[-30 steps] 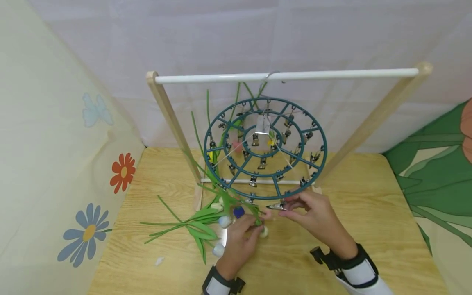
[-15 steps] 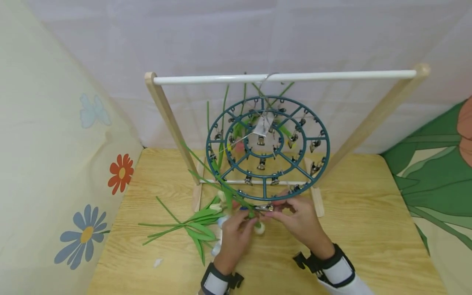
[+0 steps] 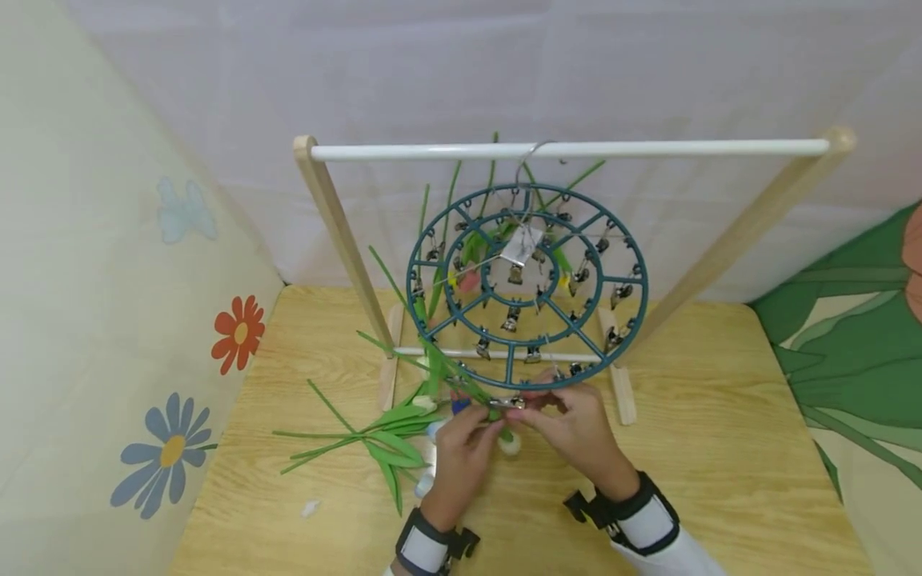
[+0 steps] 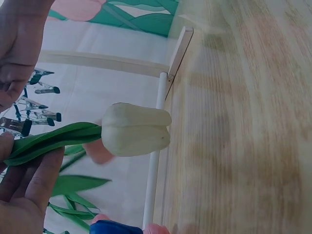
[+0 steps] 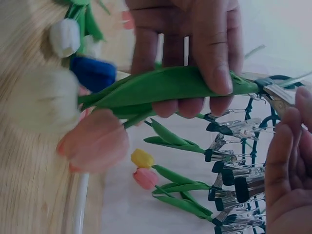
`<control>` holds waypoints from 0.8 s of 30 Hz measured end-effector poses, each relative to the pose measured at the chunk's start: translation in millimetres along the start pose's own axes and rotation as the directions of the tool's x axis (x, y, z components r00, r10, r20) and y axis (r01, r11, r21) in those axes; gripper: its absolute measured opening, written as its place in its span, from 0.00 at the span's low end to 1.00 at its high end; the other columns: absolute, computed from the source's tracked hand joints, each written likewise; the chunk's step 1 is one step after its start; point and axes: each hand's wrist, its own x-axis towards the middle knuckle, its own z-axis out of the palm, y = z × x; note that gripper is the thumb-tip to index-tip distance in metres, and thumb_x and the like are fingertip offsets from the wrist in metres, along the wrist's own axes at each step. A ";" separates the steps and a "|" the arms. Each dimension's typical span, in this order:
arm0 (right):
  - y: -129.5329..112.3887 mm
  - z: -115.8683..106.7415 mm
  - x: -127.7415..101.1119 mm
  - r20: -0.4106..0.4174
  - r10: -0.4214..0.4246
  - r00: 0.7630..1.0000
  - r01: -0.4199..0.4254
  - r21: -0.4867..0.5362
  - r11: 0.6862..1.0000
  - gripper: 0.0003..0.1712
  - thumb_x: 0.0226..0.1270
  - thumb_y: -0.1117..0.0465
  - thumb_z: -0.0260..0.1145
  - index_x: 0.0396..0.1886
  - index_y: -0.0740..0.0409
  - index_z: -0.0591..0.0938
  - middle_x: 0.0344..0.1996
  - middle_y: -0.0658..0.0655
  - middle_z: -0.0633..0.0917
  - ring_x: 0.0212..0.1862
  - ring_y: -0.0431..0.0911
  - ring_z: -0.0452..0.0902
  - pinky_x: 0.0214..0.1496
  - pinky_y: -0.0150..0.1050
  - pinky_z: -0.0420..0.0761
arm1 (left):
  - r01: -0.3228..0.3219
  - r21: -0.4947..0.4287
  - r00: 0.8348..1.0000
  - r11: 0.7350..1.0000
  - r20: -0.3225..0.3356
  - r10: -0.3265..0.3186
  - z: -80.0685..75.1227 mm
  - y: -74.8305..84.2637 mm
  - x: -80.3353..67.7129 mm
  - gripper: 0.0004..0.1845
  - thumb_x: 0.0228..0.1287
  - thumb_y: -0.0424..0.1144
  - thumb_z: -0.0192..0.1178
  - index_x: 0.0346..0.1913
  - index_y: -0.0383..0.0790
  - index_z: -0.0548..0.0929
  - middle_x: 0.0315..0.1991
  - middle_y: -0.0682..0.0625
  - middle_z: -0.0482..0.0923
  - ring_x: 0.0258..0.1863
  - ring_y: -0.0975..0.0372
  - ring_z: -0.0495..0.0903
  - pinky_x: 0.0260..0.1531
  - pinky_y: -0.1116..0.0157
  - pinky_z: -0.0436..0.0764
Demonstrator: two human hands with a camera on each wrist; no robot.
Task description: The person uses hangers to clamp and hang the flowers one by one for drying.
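Note:
My left hand (image 3: 461,452) holds the leafy stem of a white tulip (image 4: 136,129), its bloom pointing down toward the table. My right hand (image 3: 576,432) pinches a metal clip (image 5: 279,95) whose dark tips sit at the stem, just past the left fingers. This clip is at the near rim of a round teal clip hanger (image 3: 511,364). In the right wrist view, a pink tulip (image 5: 97,141) and a blue tulip (image 5: 92,74) show close to the white bloom. Farther back, a yellow tulip (image 5: 142,158) hangs head down among several clips.
The hanger hooks over a white bar (image 3: 432,152) on a wooden frame (image 3: 334,216). Several tulips with green leaves (image 3: 392,416) lie on the wooden table (image 3: 720,416) left of my hands. A small white scrap (image 3: 310,509) lies nearer the front left.
My right hand has moved left with the clip, bringing it to the stem at my left hand. The hanger has turned, and its hanging tulips have shifted right.

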 end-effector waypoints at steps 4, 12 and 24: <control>-0.8 -0.1 -1.2 0.026 0.004 1.000 -0.003 -0.065 0.998 0.22 0.38 0.76 0.84 0.35 0.61 0.86 0.29 0.54 0.86 0.30 0.39 0.83 0.37 0.24 0.86 | 0.012 -0.010 1.000 1.000 -0.005 -0.012 0.4 0.3 1.5 0.12 0.59 0.22 0.69 0.44 0.34 0.85 0.38 0.42 0.87 0.36 0.54 0.89 0.40 0.73 0.88; -2.1 -7.0 -15.7 0.102 -0.033 0.994 0.046 -0.128 0.991 0.24 0.50 0.78 0.76 0.50 0.66 0.87 0.35 0.57 0.91 0.32 0.39 0.84 0.37 0.24 0.83 | 0.021 0.016 1.000 1.000 -0.015 -0.021 -7.3 4.6 6.7 0.11 0.61 0.23 0.69 0.45 0.33 0.84 0.41 0.41 0.88 0.37 0.54 0.89 0.42 0.72 0.88; 26.1 -54.5 -52.4 0.067 0.129 0.989 -0.111 -0.221 0.969 0.18 0.64 0.82 0.65 0.49 0.65 0.87 0.39 0.54 0.92 0.44 0.29 0.85 0.46 0.21 0.84 | -0.039 0.015 0.999 0.999 0.015 0.039 -37.6 3.2 18.3 0.16 0.55 0.21 0.71 0.48 0.31 0.84 0.39 0.41 0.87 0.34 0.55 0.88 0.39 0.72 0.88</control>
